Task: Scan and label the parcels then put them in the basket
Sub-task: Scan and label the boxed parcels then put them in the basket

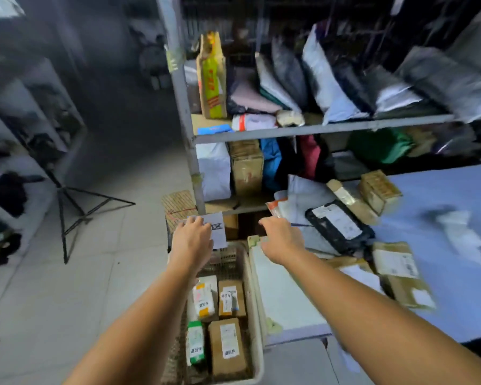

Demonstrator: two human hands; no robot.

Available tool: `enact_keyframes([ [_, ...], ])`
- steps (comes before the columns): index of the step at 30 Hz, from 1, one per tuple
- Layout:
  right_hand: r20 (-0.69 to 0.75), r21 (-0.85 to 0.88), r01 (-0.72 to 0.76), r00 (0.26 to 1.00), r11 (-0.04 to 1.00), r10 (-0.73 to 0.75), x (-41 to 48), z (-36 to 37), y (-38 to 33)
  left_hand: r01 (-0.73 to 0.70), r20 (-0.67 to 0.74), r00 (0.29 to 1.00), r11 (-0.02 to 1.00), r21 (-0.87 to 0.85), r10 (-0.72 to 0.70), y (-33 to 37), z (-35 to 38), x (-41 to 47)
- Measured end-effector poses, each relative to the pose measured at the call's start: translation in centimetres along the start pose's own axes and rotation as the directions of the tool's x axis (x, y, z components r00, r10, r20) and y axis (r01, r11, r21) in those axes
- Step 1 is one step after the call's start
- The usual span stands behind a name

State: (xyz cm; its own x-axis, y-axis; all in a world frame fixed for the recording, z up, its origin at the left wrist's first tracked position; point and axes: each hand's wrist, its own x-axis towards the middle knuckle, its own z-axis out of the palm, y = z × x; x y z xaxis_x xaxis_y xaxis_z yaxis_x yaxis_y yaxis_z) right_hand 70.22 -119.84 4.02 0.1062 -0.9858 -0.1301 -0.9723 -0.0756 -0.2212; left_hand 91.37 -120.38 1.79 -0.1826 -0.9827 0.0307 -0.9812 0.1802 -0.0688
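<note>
A black tripod (pixel 75 207) stands on the pale tiled floor (pixel 109 273), well apart from the work, and open tile stretches from it to the basket.

The left hand (pixel 192 240) reaches over the far end of a beige plastic basket (pixel 257 315) and lies on a white paper sign (pixel 218 232). Whether its grip closes on the sheet cannot be told.

The basket stands on the floor just beside the tabletop's left edge, its long axis running away from the person. Four labelled parcels lie flat in it, labels up, long axes along the basket. A white-and-orange pouch (pixel 204 298) and a small brown carton (pixel 231 297) lie at the farther end. A green-and-white pouch (pixel 196 343) and a larger brown cardboard box (pixel 228 347) lie at the nearer end.

The right hand (pixel 282 240) stretches over the far-left corner of the blue-covered tabletop (pixel 456 190), fingers loose, its grip holding nothing. Just beyond it lies a black pouch with a white label (pixel 339 226), and a brown taped box (pixel 379 190) sits toward the far edge. A flat brown labelled carton (pixel 395 263) lies near the left edge.

A grey metal shelf rack (pixel 317 127), packed with bags and boxes, rises behind the far edge. Bare blue cover runs along the tabletop's right side.
</note>
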Motion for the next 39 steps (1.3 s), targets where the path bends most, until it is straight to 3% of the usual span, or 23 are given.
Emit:
enact_keyframes([
  [6, -0.049, -0.003, -0.018, 0.999, 1.0, 0.018, -6.6, -6.1, 10.1, -0.032, -0.068, 0.997, 0.999, 0.022, 0.034, 11.4, -5.6, -3.0],
  [15, 0.061, 0.069, -0.02, 0.998, 0.997, 0.016, -14.2, -7.7, 24.6, -0.01, 0.021, 1.0, 1.0, 0.001, 0.01, 26.8, -7.0, -8.5],
  [21, 0.153, 0.203, -0.108, 0.985, 0.973, 0.077, -16.5, -4.9, 28.5, 0.195, 0.176, 0.972, 0.949, -0.248, -0.154, 31.0, -3.5, -10.4],
  [24, 0.22, 0.307, -0.205, 0.965, 0.93, 0.14, -17.2, -2.9, 29.1, 0.345, 0.325, 0.921, 0.838, -0.423, -0.215, 32.8, -1.7, -11.3],
  [28, 0.309, 0.426, -0.328, 0.928, 0.843, 0.206, -18.0, 0.0, 28.8, 0.539, 0.55, 0.818, 0.558, -0.631, -0.167, 34.8, -0.5, -12.4],
  [32, 0.311, 0.46, -0.374, 0.917, 0.805, 0.249, -18.2, 1.7, 28.2, 0.529, 0.52, 0.844, 0.357, -0.77, -0.129, 36.2, 0.2, -12.9],
  [39, 0.205, 0.564, -0.324, 0.946, 0.759, 0.251, -17.3, 0.3, 27.8, 0.457, 0.42, 0.889, 0.273, -0.847, -0.185, 36.9, -2.0, -12.1],
])
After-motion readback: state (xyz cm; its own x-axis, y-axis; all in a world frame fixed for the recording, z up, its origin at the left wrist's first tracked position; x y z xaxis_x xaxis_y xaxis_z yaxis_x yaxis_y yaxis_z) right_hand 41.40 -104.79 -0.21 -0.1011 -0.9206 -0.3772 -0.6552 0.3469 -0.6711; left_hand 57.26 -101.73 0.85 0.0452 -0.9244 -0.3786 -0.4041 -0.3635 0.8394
